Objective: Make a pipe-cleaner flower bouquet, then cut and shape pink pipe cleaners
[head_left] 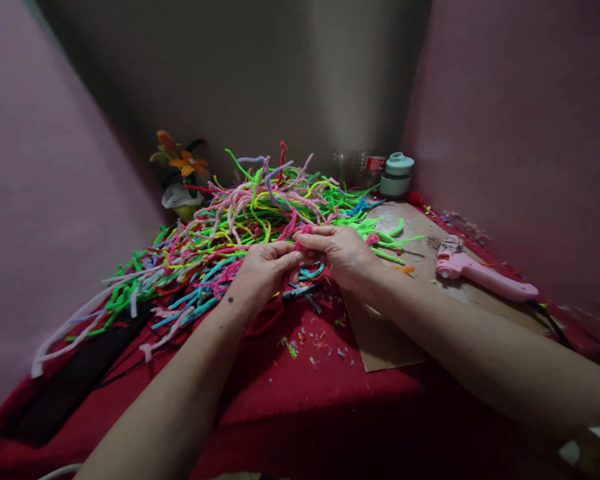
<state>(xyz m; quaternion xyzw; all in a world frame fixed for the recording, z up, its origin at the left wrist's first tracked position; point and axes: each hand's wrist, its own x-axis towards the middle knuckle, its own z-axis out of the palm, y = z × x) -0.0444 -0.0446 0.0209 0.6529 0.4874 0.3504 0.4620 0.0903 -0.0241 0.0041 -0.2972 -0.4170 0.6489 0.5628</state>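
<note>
My left hand (263,270) and my right hand (343,257) meet at the middle of the table, fingertips pinched together on a small pink pipe cleaner piece (303,245). Just behind them lies a big tangled heap of pipe cleaners (230,227) in green, pink, yellow, blue and white. A curled blue pipe cleaner (313,272) and small pliers (300,292) lie on the red cloth (290,393) right under my hands.
A pink glue gun (480,270) rests on a cardboard sheet (385,340) at the right. A pale green lidded jar (397,175) and a clear bottle stand at the back. A small pot with orange craft flowers (183,177) sits at back left. Pink walls close both sides.
</note>
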